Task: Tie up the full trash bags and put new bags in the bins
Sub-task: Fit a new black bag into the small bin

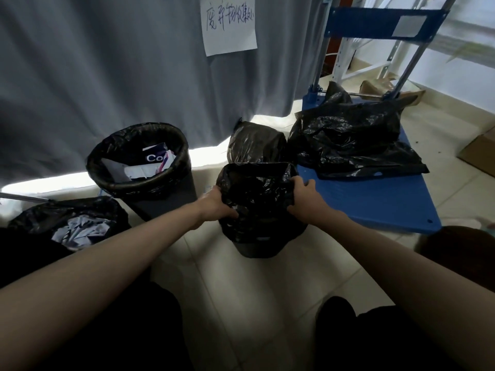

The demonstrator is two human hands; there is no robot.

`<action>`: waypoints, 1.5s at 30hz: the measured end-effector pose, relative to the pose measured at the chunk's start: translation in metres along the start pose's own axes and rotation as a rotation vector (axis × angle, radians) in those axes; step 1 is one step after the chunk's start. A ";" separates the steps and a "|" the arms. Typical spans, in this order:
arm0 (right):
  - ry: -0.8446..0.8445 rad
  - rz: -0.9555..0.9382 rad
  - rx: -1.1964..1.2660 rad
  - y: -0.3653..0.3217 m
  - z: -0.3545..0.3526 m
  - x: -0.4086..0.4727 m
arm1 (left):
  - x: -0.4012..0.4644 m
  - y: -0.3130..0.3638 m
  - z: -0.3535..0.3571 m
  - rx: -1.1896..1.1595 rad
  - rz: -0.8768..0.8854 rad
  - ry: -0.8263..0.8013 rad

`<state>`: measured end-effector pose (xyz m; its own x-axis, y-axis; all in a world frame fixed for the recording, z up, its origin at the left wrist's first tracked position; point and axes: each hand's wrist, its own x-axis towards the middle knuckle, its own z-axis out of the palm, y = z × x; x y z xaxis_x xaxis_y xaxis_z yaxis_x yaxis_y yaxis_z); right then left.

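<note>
On the tiled floor between the person's knees stood a small bin, and both hands were at the black bag draped over its mouth. The left hand gripped the bag's near-left edge, fingers curled into the plastic, while the right hand pinched the right edge with the thumb on top; held opposite each other like that, they seemed to be stretching a fresh liner wide so it would fold down over the rim. The bag looked slack and empty, so this was probably the relining step rather than tying. Just behind the bin sat a tied bag, bulging and apparently closed, likely set aside to keep the working spot free. To its right a heap of loose bags lay on a blue cart, within reach, perhaps as the supply or for hauling away. To the left a tall bin stood against the grey curtain, lined and holding paper waste, and a low bin at the far left also showed crumpled paper; both seemed still untied. A handwritten sign hung on the curtain.
</note>
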<state>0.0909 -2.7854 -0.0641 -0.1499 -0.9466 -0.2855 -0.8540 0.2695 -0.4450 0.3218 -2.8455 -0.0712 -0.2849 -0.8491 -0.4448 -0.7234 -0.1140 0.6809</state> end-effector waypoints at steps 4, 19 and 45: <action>0.101 -0.063 -0.220 0.004 0.007 -0.005 | -0.005 0.010 -0.004 0.395 0.109 0.149; -0.431 -0.149 -0.573 -0.010 0.016 0.004 | 0.019 0.047 0.035 1.098 0.116 -0.380; 0.199 -0.219 -0.277 -0.004 -0.003 0.056 | 0.077 0.046 0.005 0.869 0.463 0.333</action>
<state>0.0843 -2.8395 -0.0762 -0.0205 -0.9994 -0.0271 -0.9743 0.0260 -0.2238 0.2636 -2.9133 -0.0773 -0.5578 -0.8296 0.0265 -0.8290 0.5584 0.0309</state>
